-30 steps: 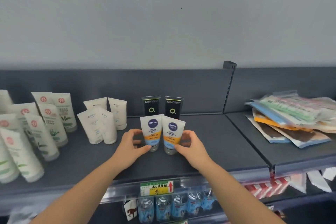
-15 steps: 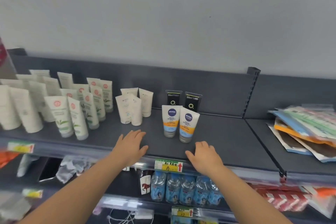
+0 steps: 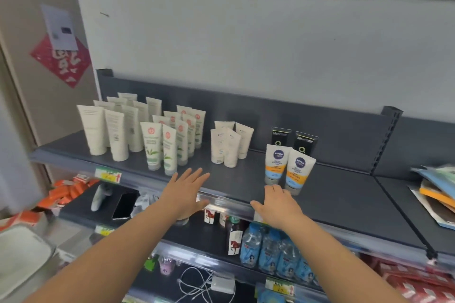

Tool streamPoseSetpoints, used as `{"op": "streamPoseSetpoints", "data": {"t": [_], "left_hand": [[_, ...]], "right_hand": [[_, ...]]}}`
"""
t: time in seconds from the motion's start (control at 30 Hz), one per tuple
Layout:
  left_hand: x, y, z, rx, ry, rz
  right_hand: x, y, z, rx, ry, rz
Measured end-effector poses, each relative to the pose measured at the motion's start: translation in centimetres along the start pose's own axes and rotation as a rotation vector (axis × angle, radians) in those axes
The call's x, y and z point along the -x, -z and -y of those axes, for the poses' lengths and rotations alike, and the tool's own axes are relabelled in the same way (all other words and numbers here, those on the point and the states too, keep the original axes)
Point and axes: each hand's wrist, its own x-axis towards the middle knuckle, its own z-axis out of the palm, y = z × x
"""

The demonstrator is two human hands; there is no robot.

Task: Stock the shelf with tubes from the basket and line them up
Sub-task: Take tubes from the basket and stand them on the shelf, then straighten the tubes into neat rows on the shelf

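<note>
Two white, orange and blue tubes (image 3: 289,167) stand side by side near the front of the dark grey shelf (image 3: 344,194), with two black tubes (image 3: 293,139) upright behind them. Left of these stands a small cluster of plain white tubes (image 3: 227,145), then white tubes with red logos (image 3: 170,140), then taller white tubes (image 3: 110,128). My left hand (image 3: 186,190) hovers over the shelf's front edge with fingers spread and holds nothing. My right hand (image 3: 277,205) is also empty, fingers relaxed, just in front of the orange and blue tubes. A white basket (image 3: 19,253) shows at the lower left.
Flat packets (image 3: 435,192) lie stacked on the adjoining shelf at the right. Below are blue bottles (image 3: 270,251), a dark bottle with a horse label (image 3: 234,238), a phone (image 3: 124,204), cables, and orange packs (image 3: 69,192) at the left. A wall and window rise behind.
Both hands let go of the two orange and blue tubes and drew back to the shelf's front edge. My view swung left and pulled back, bringing in more tubes and the basket.
</note>
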Motion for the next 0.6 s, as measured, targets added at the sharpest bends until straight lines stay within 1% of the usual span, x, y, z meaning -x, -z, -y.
{"op": "streamPoseSetpoints", "data": {"t": [0.17, 0.47, 0.6], "left_hand": [[2.9, 0.7, 5.8, 0.002, 0.019, -0.009], [6.8, 1.7, 19.3, 0.046, 0.021, 0.002], [7.6, 1.9, 23.8, 0.081, 0.002, -0.047]], "right_hand": [[0.0, -0.3, 5.9, 0.002, 0.042, -0.013], [-0.2, -1.7, 20.8, -0.094, 0.095, -0.015], [-0.5, -2.2, 25.9, -0.134, 0.110, -0.033]]}}
